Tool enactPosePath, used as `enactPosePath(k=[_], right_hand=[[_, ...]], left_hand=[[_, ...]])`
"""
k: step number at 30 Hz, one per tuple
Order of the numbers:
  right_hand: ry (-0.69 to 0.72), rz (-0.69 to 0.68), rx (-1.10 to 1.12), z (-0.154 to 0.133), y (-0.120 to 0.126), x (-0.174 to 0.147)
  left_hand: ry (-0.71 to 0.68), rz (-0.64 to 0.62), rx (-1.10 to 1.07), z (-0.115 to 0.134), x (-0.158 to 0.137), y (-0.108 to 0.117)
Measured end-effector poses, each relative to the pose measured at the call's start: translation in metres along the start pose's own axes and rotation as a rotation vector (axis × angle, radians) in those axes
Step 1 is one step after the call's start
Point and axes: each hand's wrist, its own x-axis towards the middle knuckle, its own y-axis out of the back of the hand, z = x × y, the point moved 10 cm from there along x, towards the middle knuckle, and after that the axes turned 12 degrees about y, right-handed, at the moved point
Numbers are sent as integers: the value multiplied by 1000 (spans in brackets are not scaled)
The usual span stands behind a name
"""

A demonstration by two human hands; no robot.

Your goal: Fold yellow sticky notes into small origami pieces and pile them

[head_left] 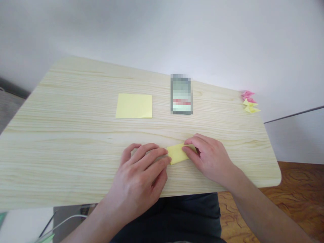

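Slip (177,154) at the worktop's (63,152) front edge, two hands on it

Item, handling: your step in hand, as judged, is setting and pressing the slip's folds. Work it flat on the worktop, not in the air. Match edge to edge and corner to corner before you press. Steady one end lightly and run a fingertip firmly from the middle of the fold outward. Too tight a pinch may buckle thin paper.

Item, right hand (209,153): your thumb and forefinger pinch the slip's right end; the other fingers curl behind.

Item, left hand (144,168): your fingers are loosely bent and a little apart, tips at the slip's left end, thumb tucked below. Whether they grip or merely rest, you cannot tell from this view.

Item, slip: yellow, narrow, apparently folded, layers too fine to count. It lies between your hands, left of the right thumb, near the front edge and right of its middle, slightly askew to that edge.

Item, surroundings: one yellow sheet (134,106), beyond your left hand; one phone, by its look (181,92), blurred, by the back edge; pink pieces (247,95) and yellow pieces (250,107), at the back right corner.
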Motion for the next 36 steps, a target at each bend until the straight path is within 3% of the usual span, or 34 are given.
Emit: enactPosePath(k=[10, 23, 36], right_hand=[[-34, 25, 38, 4, -2, -1], [-187, 76, 142, 18, 0, -5], [-157, 115, 135, 16, 0, -3]], left_hand=[[-38, -55, 20, 4, -3, -6], [-30, -90, -3, 2, -2, -8], [-32, -70, 13, 3, -1, -7]])
